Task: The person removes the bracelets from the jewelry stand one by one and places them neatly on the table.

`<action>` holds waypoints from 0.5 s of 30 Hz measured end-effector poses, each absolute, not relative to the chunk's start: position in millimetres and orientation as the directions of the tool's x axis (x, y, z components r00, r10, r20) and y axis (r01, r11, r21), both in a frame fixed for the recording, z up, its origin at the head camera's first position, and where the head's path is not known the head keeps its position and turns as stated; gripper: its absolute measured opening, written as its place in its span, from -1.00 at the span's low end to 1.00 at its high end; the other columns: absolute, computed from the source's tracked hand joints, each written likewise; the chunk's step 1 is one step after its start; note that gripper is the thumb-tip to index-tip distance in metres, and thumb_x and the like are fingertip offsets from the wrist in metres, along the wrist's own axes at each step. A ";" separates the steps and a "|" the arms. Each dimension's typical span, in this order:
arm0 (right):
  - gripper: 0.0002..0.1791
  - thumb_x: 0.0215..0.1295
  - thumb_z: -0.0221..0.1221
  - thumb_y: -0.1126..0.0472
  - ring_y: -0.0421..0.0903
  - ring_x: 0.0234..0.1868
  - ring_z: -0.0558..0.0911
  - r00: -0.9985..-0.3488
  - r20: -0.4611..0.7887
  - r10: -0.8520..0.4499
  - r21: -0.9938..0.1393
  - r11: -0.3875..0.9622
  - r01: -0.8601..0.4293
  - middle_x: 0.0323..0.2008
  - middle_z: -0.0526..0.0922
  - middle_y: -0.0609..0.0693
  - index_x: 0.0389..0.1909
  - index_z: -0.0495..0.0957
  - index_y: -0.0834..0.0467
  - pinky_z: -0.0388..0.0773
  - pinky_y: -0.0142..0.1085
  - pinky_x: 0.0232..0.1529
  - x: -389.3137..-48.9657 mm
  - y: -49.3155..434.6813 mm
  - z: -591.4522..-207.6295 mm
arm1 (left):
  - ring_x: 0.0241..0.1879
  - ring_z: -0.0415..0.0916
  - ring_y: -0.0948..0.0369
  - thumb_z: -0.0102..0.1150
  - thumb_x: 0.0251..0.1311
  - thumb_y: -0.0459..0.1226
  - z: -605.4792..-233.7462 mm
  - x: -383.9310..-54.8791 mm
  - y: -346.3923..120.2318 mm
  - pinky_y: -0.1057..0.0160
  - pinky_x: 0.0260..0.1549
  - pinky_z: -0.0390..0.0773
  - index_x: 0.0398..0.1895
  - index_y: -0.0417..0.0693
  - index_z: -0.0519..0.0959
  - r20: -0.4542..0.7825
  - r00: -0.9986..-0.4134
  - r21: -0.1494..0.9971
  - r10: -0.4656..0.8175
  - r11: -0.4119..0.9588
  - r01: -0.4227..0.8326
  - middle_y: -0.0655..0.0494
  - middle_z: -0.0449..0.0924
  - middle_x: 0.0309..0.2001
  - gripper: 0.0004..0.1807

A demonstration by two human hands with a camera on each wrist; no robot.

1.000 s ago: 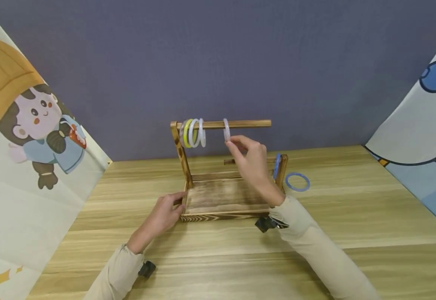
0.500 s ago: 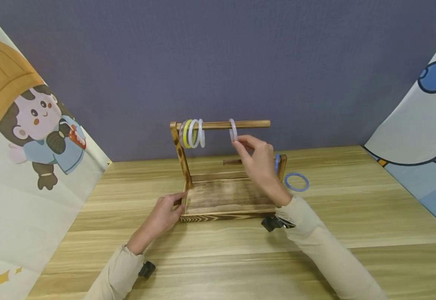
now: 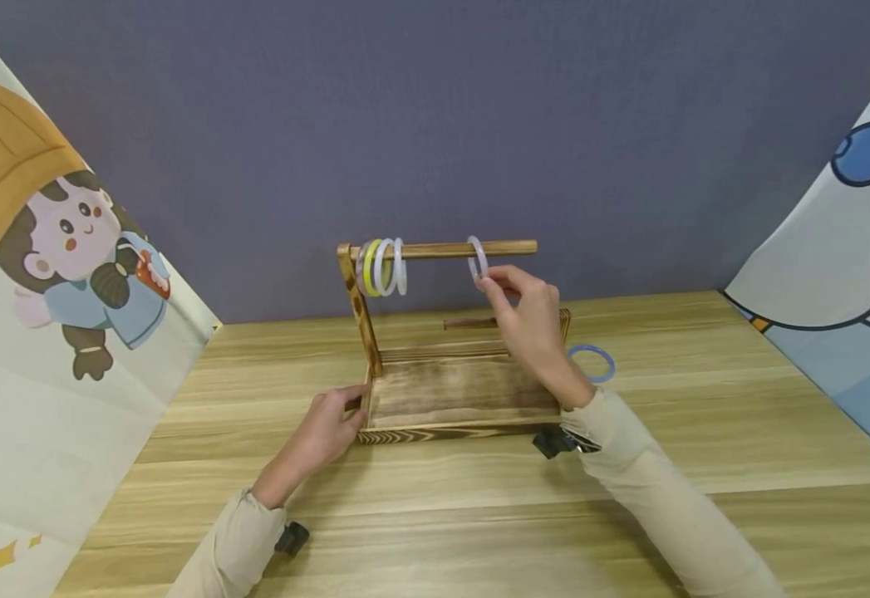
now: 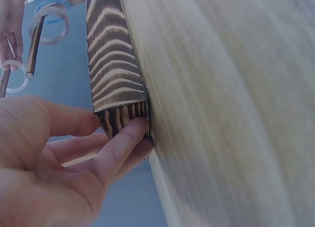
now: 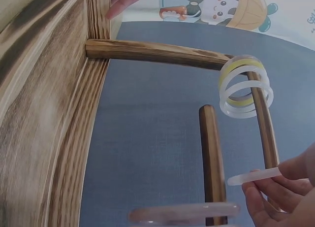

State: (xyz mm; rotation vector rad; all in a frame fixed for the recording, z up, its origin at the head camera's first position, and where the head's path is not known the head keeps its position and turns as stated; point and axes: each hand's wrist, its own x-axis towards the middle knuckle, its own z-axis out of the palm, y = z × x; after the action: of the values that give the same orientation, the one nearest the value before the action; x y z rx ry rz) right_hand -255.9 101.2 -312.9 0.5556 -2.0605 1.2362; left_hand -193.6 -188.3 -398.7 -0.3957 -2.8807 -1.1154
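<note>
My right hand [image 3: 532, 320] pinches the lower edge of a translucent whitish bangle [image 3: 477, 259], which encircles the upper rod [image 3: 435, 249] of a wooden bangle stand [image 3: 367, 320]. In the right wrist view the pinched bangle [image 5: 253, 176] sits between thumb and fingers near the rod's free end. My left hand [image 3: 322, 428] grips the left end of the stand's base, with its fingertips against the striped end face [image 4: 123, 118] in the left wrist view. Several bangles, one of them a yellow bangle [image 3: 371, 267], hang together at the rod's left end.
A blue bangle [image 3: 601, 379] lies flat on the wooden table [image 3: 435, 515], right of the stand. Around the lower rod [image 5: 211, 148] hang a pinkish bangle [image 4: 37, 32] and a blue bangle [image 4: 63, 4], hidden by my right hand in the head view. A grey-blue backdrop [image 3: 435, 124] stands behind.
My right hand has slid the whitish bangle rightward along the upper rod, toward its free end. The left hand has stayed at the base, and the other hanging bangles have not moved.
</note>
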 end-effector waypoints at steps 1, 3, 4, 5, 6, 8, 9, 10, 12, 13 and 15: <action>-0.82 0.40 0.21 0.27 -0.02 -0.32 0.72 -0.684 0.730 -0.021 -0.598 0.465 -0.653 -0.27 0.77 0.10 -0.13 0.71 0.28 0.41 -0.35 -0.54 -256.1 101.9 -313.1 | 0.11 0.57 -0.13 0.15 0.28 -0.50 -398.7 -193.4 -188.2 0.07 -0.04 0.65 0.27 -0.45 0.44 0.117 -0.967 0.661 0.224 0.709 0.244 -0.37 0.56 0.11 -0.53; -0.83 0.39 0.22 0.29 -0.03 -0.33 0.72 -0.671 0.741 -0.017 -0.587 0.469 -0.660 -0.28 0.77 0.11 -0.14 0.70 0.29 0.43 -0.36 -0.51 -256.7 103.3 -313.3 | 0.11 0.57 -0.13 0.15 0.28 -0.50 -399.2 -192.6 -187.6 0.07 -0.03 0.65 0.27 -0.45 0.43 0.116 -0.968 0.664 0.223 0.707 0.242 -0.37 0.56 0.11 -0.53; -0.83 0.38 0.22 0.30 -0.05 -0.34 0.71 -0.667 0.745 -0.016 -0.582 0.474 -0.661 -0.28 0.77 0.11 -0.14 0.70 0.29 0.43 -0.36 -0.51 -257.0 104.0 -313.5 | 0.11 0.57 -0.13 0.15 0.28 -0.50 -399.6 -192.2 -187.2 0.06 -0.02 0.64 0.27 -0.44 0.44 0.116 -0.968 0.663 0.221 0.709 0.241 -0.37 0.56 0.11 -0.53; -0.84 0.38 0.22 0.30 -0.05 -0.34 0.71 -0.664 0.748 -0.015 -0.578 0.476 -0.662 -0.28 0.77 0.11 -0.14 0.70 0.29 0.43 -0.37 -0.50 -257.2 104.7 -313.6 | 0.11 0.56 -0.13 0.15 0.28 -0.50 -399.9 -191.8 -187.0 0.06 0.00 0.63 0.27 -0.44 0.44 0.115 -0.969 0.664 0.218 0.708 0.238 -0.37 0.56 0.12 -0.53; -0.84 0.38 0.22 0.30 -0.05 -0.35 0.72 -0.662 0.749 -0.014 -0.576 0.478 -0.662 -0.28 0.77 0.11 -0.14 0.70 0.29 0.43 -0.39 -0.51 -257.5 105.3 -313.9 | 0.12 0.56 -0.13 0.15 0.29 -0.49 -400.1 -191.2 -186.9 0.06 0.01 0.63 0.27 -0.44 0.44 0.112 -0.970 0.665 0.217 0.709 0.236 -0.37 0.56 0.12 -0.53; -0.83 0.39 0.22 0.30 -0.04 -0.35 0.72 -0.661 0.750 -0.012 -0.576 0.479 -0.662 -0.28 0.77 0.12 -0.14 0.70 0.30 0.41 -0.43 -0.51 -258.1 106.0 -314.6 | 0.12 0.56 -0.13 0.16 0.28 -0.49 -400.2 -190.3 -187.1 0.06 0.00 0.63 0.27 -0.43 0.44 0.110 -0.971 0.662 0.214 0.712 0.233 -0.37 0.56 0.12 -0.52; -0.83 0.39 0.21 0.30 -0.03 -0.35 0.72 -0.662 0.750 -0.012 -0.576 0.479 -0.662 -0.28 0.77 0.12 -0.13 0.70 0.30 0.39 -0.45 -0.54 -258.2 106.3 -315.0 | 0.12 0.56 -0.13 0.16 0.28 -0.48 -400.0 -190.0 -187.3 0.08 -0.01 0.64 0.27 -0.42 0.45 0.110 -0.972 0.661 0.208 0.715 0.228 -0.36 0.56 0.12 -0.53; -0.83 0.39 0.21 0.30 -0.01 -0.35 0.72 -0.661 0.750 -0.009 -0.578 0.478 -0.661 -0.27 0.77 0.13 -0.13 0.69 0.30 0.35 -0.46 -0.58 -258.5 106.6 -315.5 | 0.12 0.56 -0.13 0.16 0.29 -0.48 -399.9 -190.0 -187.7 0.12 -0.05 0.65 0.27 -0.42 0.45 0.107 -0.973 0.663 0.204 0.715 0.223 -0.36 0.56 0.12 -0.53; -0.82 0.40 0.20 0.30 -0.01 -0.36 0.72 -0.658 0.753 -0.002 -0.576 0.481 -0.661 -0.27 0.77 0.13 -0.12 0.69 0.31 0.29 -0.48 -0.63 -258.8 107.2 -316.3 | 0.12 0.56 -0.12 0.16 0.29 -0.47 -398.9 -190.2 -188.0 0.21 -0.18 0.65 0.27 -0.41 0.45 0.102 -0.974 0.669 0.203 0.711 0.218 -0.35 0.56 0.13 -0.53; -0.82 0.40 0.20 0.30 0.01 -0.36 0.72 -0.655 0.756 0.001 -0.575 0.481 -0.662 -0.27 0.77 0.14 -0.12 0.69 0.31 0.26 -0.49 -0.65 -258.9 107.7 -316.7 | 0.10 0.57 -0.11 0.16 0.29 -0.47 -398.3 -190.6 -188.0 0.24 -0.27 0.64 0.28 -0.41 0.44 0.097 -0.974 0.673 0.203 0.708 0.214 -0.35 0.55 0.14 -0.53; -0.83 0.39 0.20 0.31 0.02 -0.37 0.72 -0.650 0.760 0.007 -0.573 0.479 -0.665 -0.27 0.77 0.15 -0.13 0.69 0.32 0.24 -0.49 -0.66 -259.0 108.7 -317.2 | 0.06 0.60 -0.07 0.16 0.30 -0.47 -397.7 -191.5 -188.0 0.30 -0.40 0.61 0.28 -0.41 0.44 0.084 -0.976 0.680 0.202 0.704 0.204 -0.35 0.54 0.15 -0.52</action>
State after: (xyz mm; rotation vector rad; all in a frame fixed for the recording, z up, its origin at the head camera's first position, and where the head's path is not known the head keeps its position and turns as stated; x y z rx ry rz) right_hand -259.0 108.7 -317.2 0.5431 -2.0109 1.1978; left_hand -191.5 -188.0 -397.7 -0.3458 -2.8970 -1.1573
